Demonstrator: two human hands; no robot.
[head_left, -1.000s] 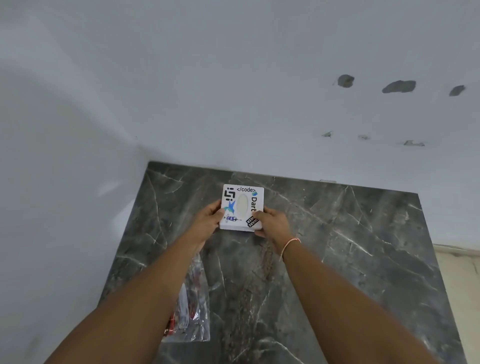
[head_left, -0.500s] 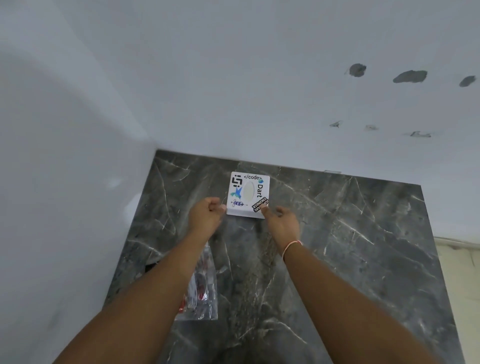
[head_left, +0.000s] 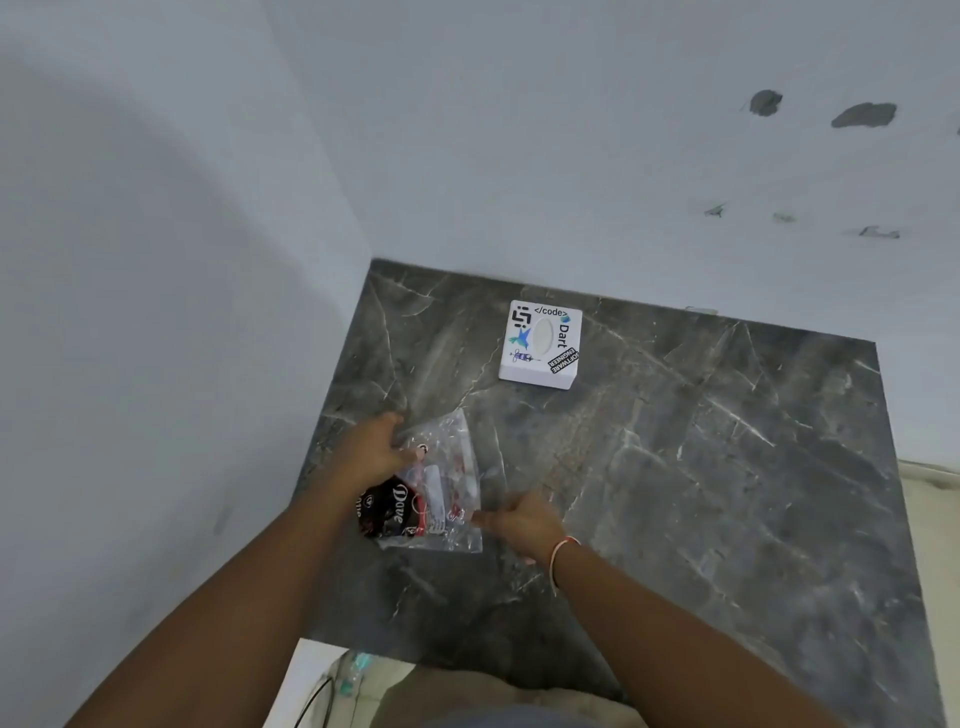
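Observation:
A white square box (head_left: 540, 344) covered in stickers lies alone on the dark marble counter (head_left: 701, 467) near the back wall. Nearer to me lies a clear plastic bag (head_left: 441, 483) with red and white items and a dark packet inside. My left hand (head_left: 371, 454) grips the bag's upper left edge, thumb on top. My right hand (head_left: 522, 525) pinches the bag's lower right edge with its fingertips. An orange band circles my right wrist.
White walls (head_left: 156, 260) close the counter in at the left and the back, forming a corner. The counter's right edge drops to a pale floor (head_left: 930, 519). Below the front edge, a cable and a small bottle show by my body.
Both hands let go of the white box, left near the back wall, and drew back toward me. They now hold the plastic bag, which was lying under my left forearm.

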